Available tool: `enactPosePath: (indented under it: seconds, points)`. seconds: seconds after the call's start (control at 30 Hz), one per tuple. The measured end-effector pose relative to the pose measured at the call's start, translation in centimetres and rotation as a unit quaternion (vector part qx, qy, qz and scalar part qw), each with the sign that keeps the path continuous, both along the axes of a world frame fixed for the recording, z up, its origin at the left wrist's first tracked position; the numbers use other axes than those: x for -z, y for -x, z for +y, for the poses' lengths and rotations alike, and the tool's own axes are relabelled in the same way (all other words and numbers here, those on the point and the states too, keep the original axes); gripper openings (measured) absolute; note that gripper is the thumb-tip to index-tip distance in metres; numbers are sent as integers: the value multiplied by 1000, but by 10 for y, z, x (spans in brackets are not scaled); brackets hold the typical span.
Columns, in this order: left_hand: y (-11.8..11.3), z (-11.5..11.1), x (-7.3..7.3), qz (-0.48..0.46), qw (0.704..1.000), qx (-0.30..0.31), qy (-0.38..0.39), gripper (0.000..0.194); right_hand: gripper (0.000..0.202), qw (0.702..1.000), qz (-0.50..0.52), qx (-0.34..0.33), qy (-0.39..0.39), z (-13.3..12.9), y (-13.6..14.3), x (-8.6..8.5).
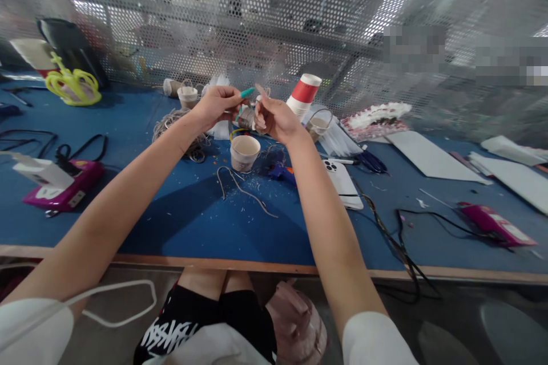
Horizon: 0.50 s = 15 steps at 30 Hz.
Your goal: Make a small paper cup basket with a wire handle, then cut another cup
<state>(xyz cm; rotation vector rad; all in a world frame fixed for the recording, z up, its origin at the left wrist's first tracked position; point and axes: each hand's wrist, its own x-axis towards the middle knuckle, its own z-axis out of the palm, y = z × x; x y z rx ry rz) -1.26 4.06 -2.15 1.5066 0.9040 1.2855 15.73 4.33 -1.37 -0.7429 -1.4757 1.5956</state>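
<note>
My left hand [220, 105] is raised over the far middle of the table, its fingers closed on a slim teal object [247, 92], whose kind I cannot make out. Close beside it, my right hand [277, 118] has its fingers bent together near the teal tip; whatever is in them is too small to name. A pale paper cup [245, 153] stands upright just below both hands. In front of that cup, a loose piece of cord [246, 187] lies on the blue table among small white scraps. A tangled bundle of cord [169, 125] rests under my left forearm.
A blue glue gun [281, 173] and a white phone [345, 182] lie by my right forearm. Stacked red-and-white cups [305, 94] lean behind. Purple power strips [68, 185] with black cables sit at either side. A yellow crown-shaped item [73, 86] stands far left, before a perforated metal screen [265, 17].
</note>
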Motion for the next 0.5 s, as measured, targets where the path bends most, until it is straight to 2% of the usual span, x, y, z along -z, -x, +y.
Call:
enactPosePath:
  seconds: [0.1, 0.23, 0.5]
  points:
    - [0, -2, -2, -10, 999, 17, 38, 30, 40, 1000, 15, 10, -7, -1, 0, -1]
    - [2, -6, -4, -57, 994, 43, 82, 33, 40, 998, 48, 4, 26, -2, -2, -5]
    - [-3, -12, -3, -173, 973, 121, 92, 32, 42, 993, 86, -3, 80, 2, -4, -4]
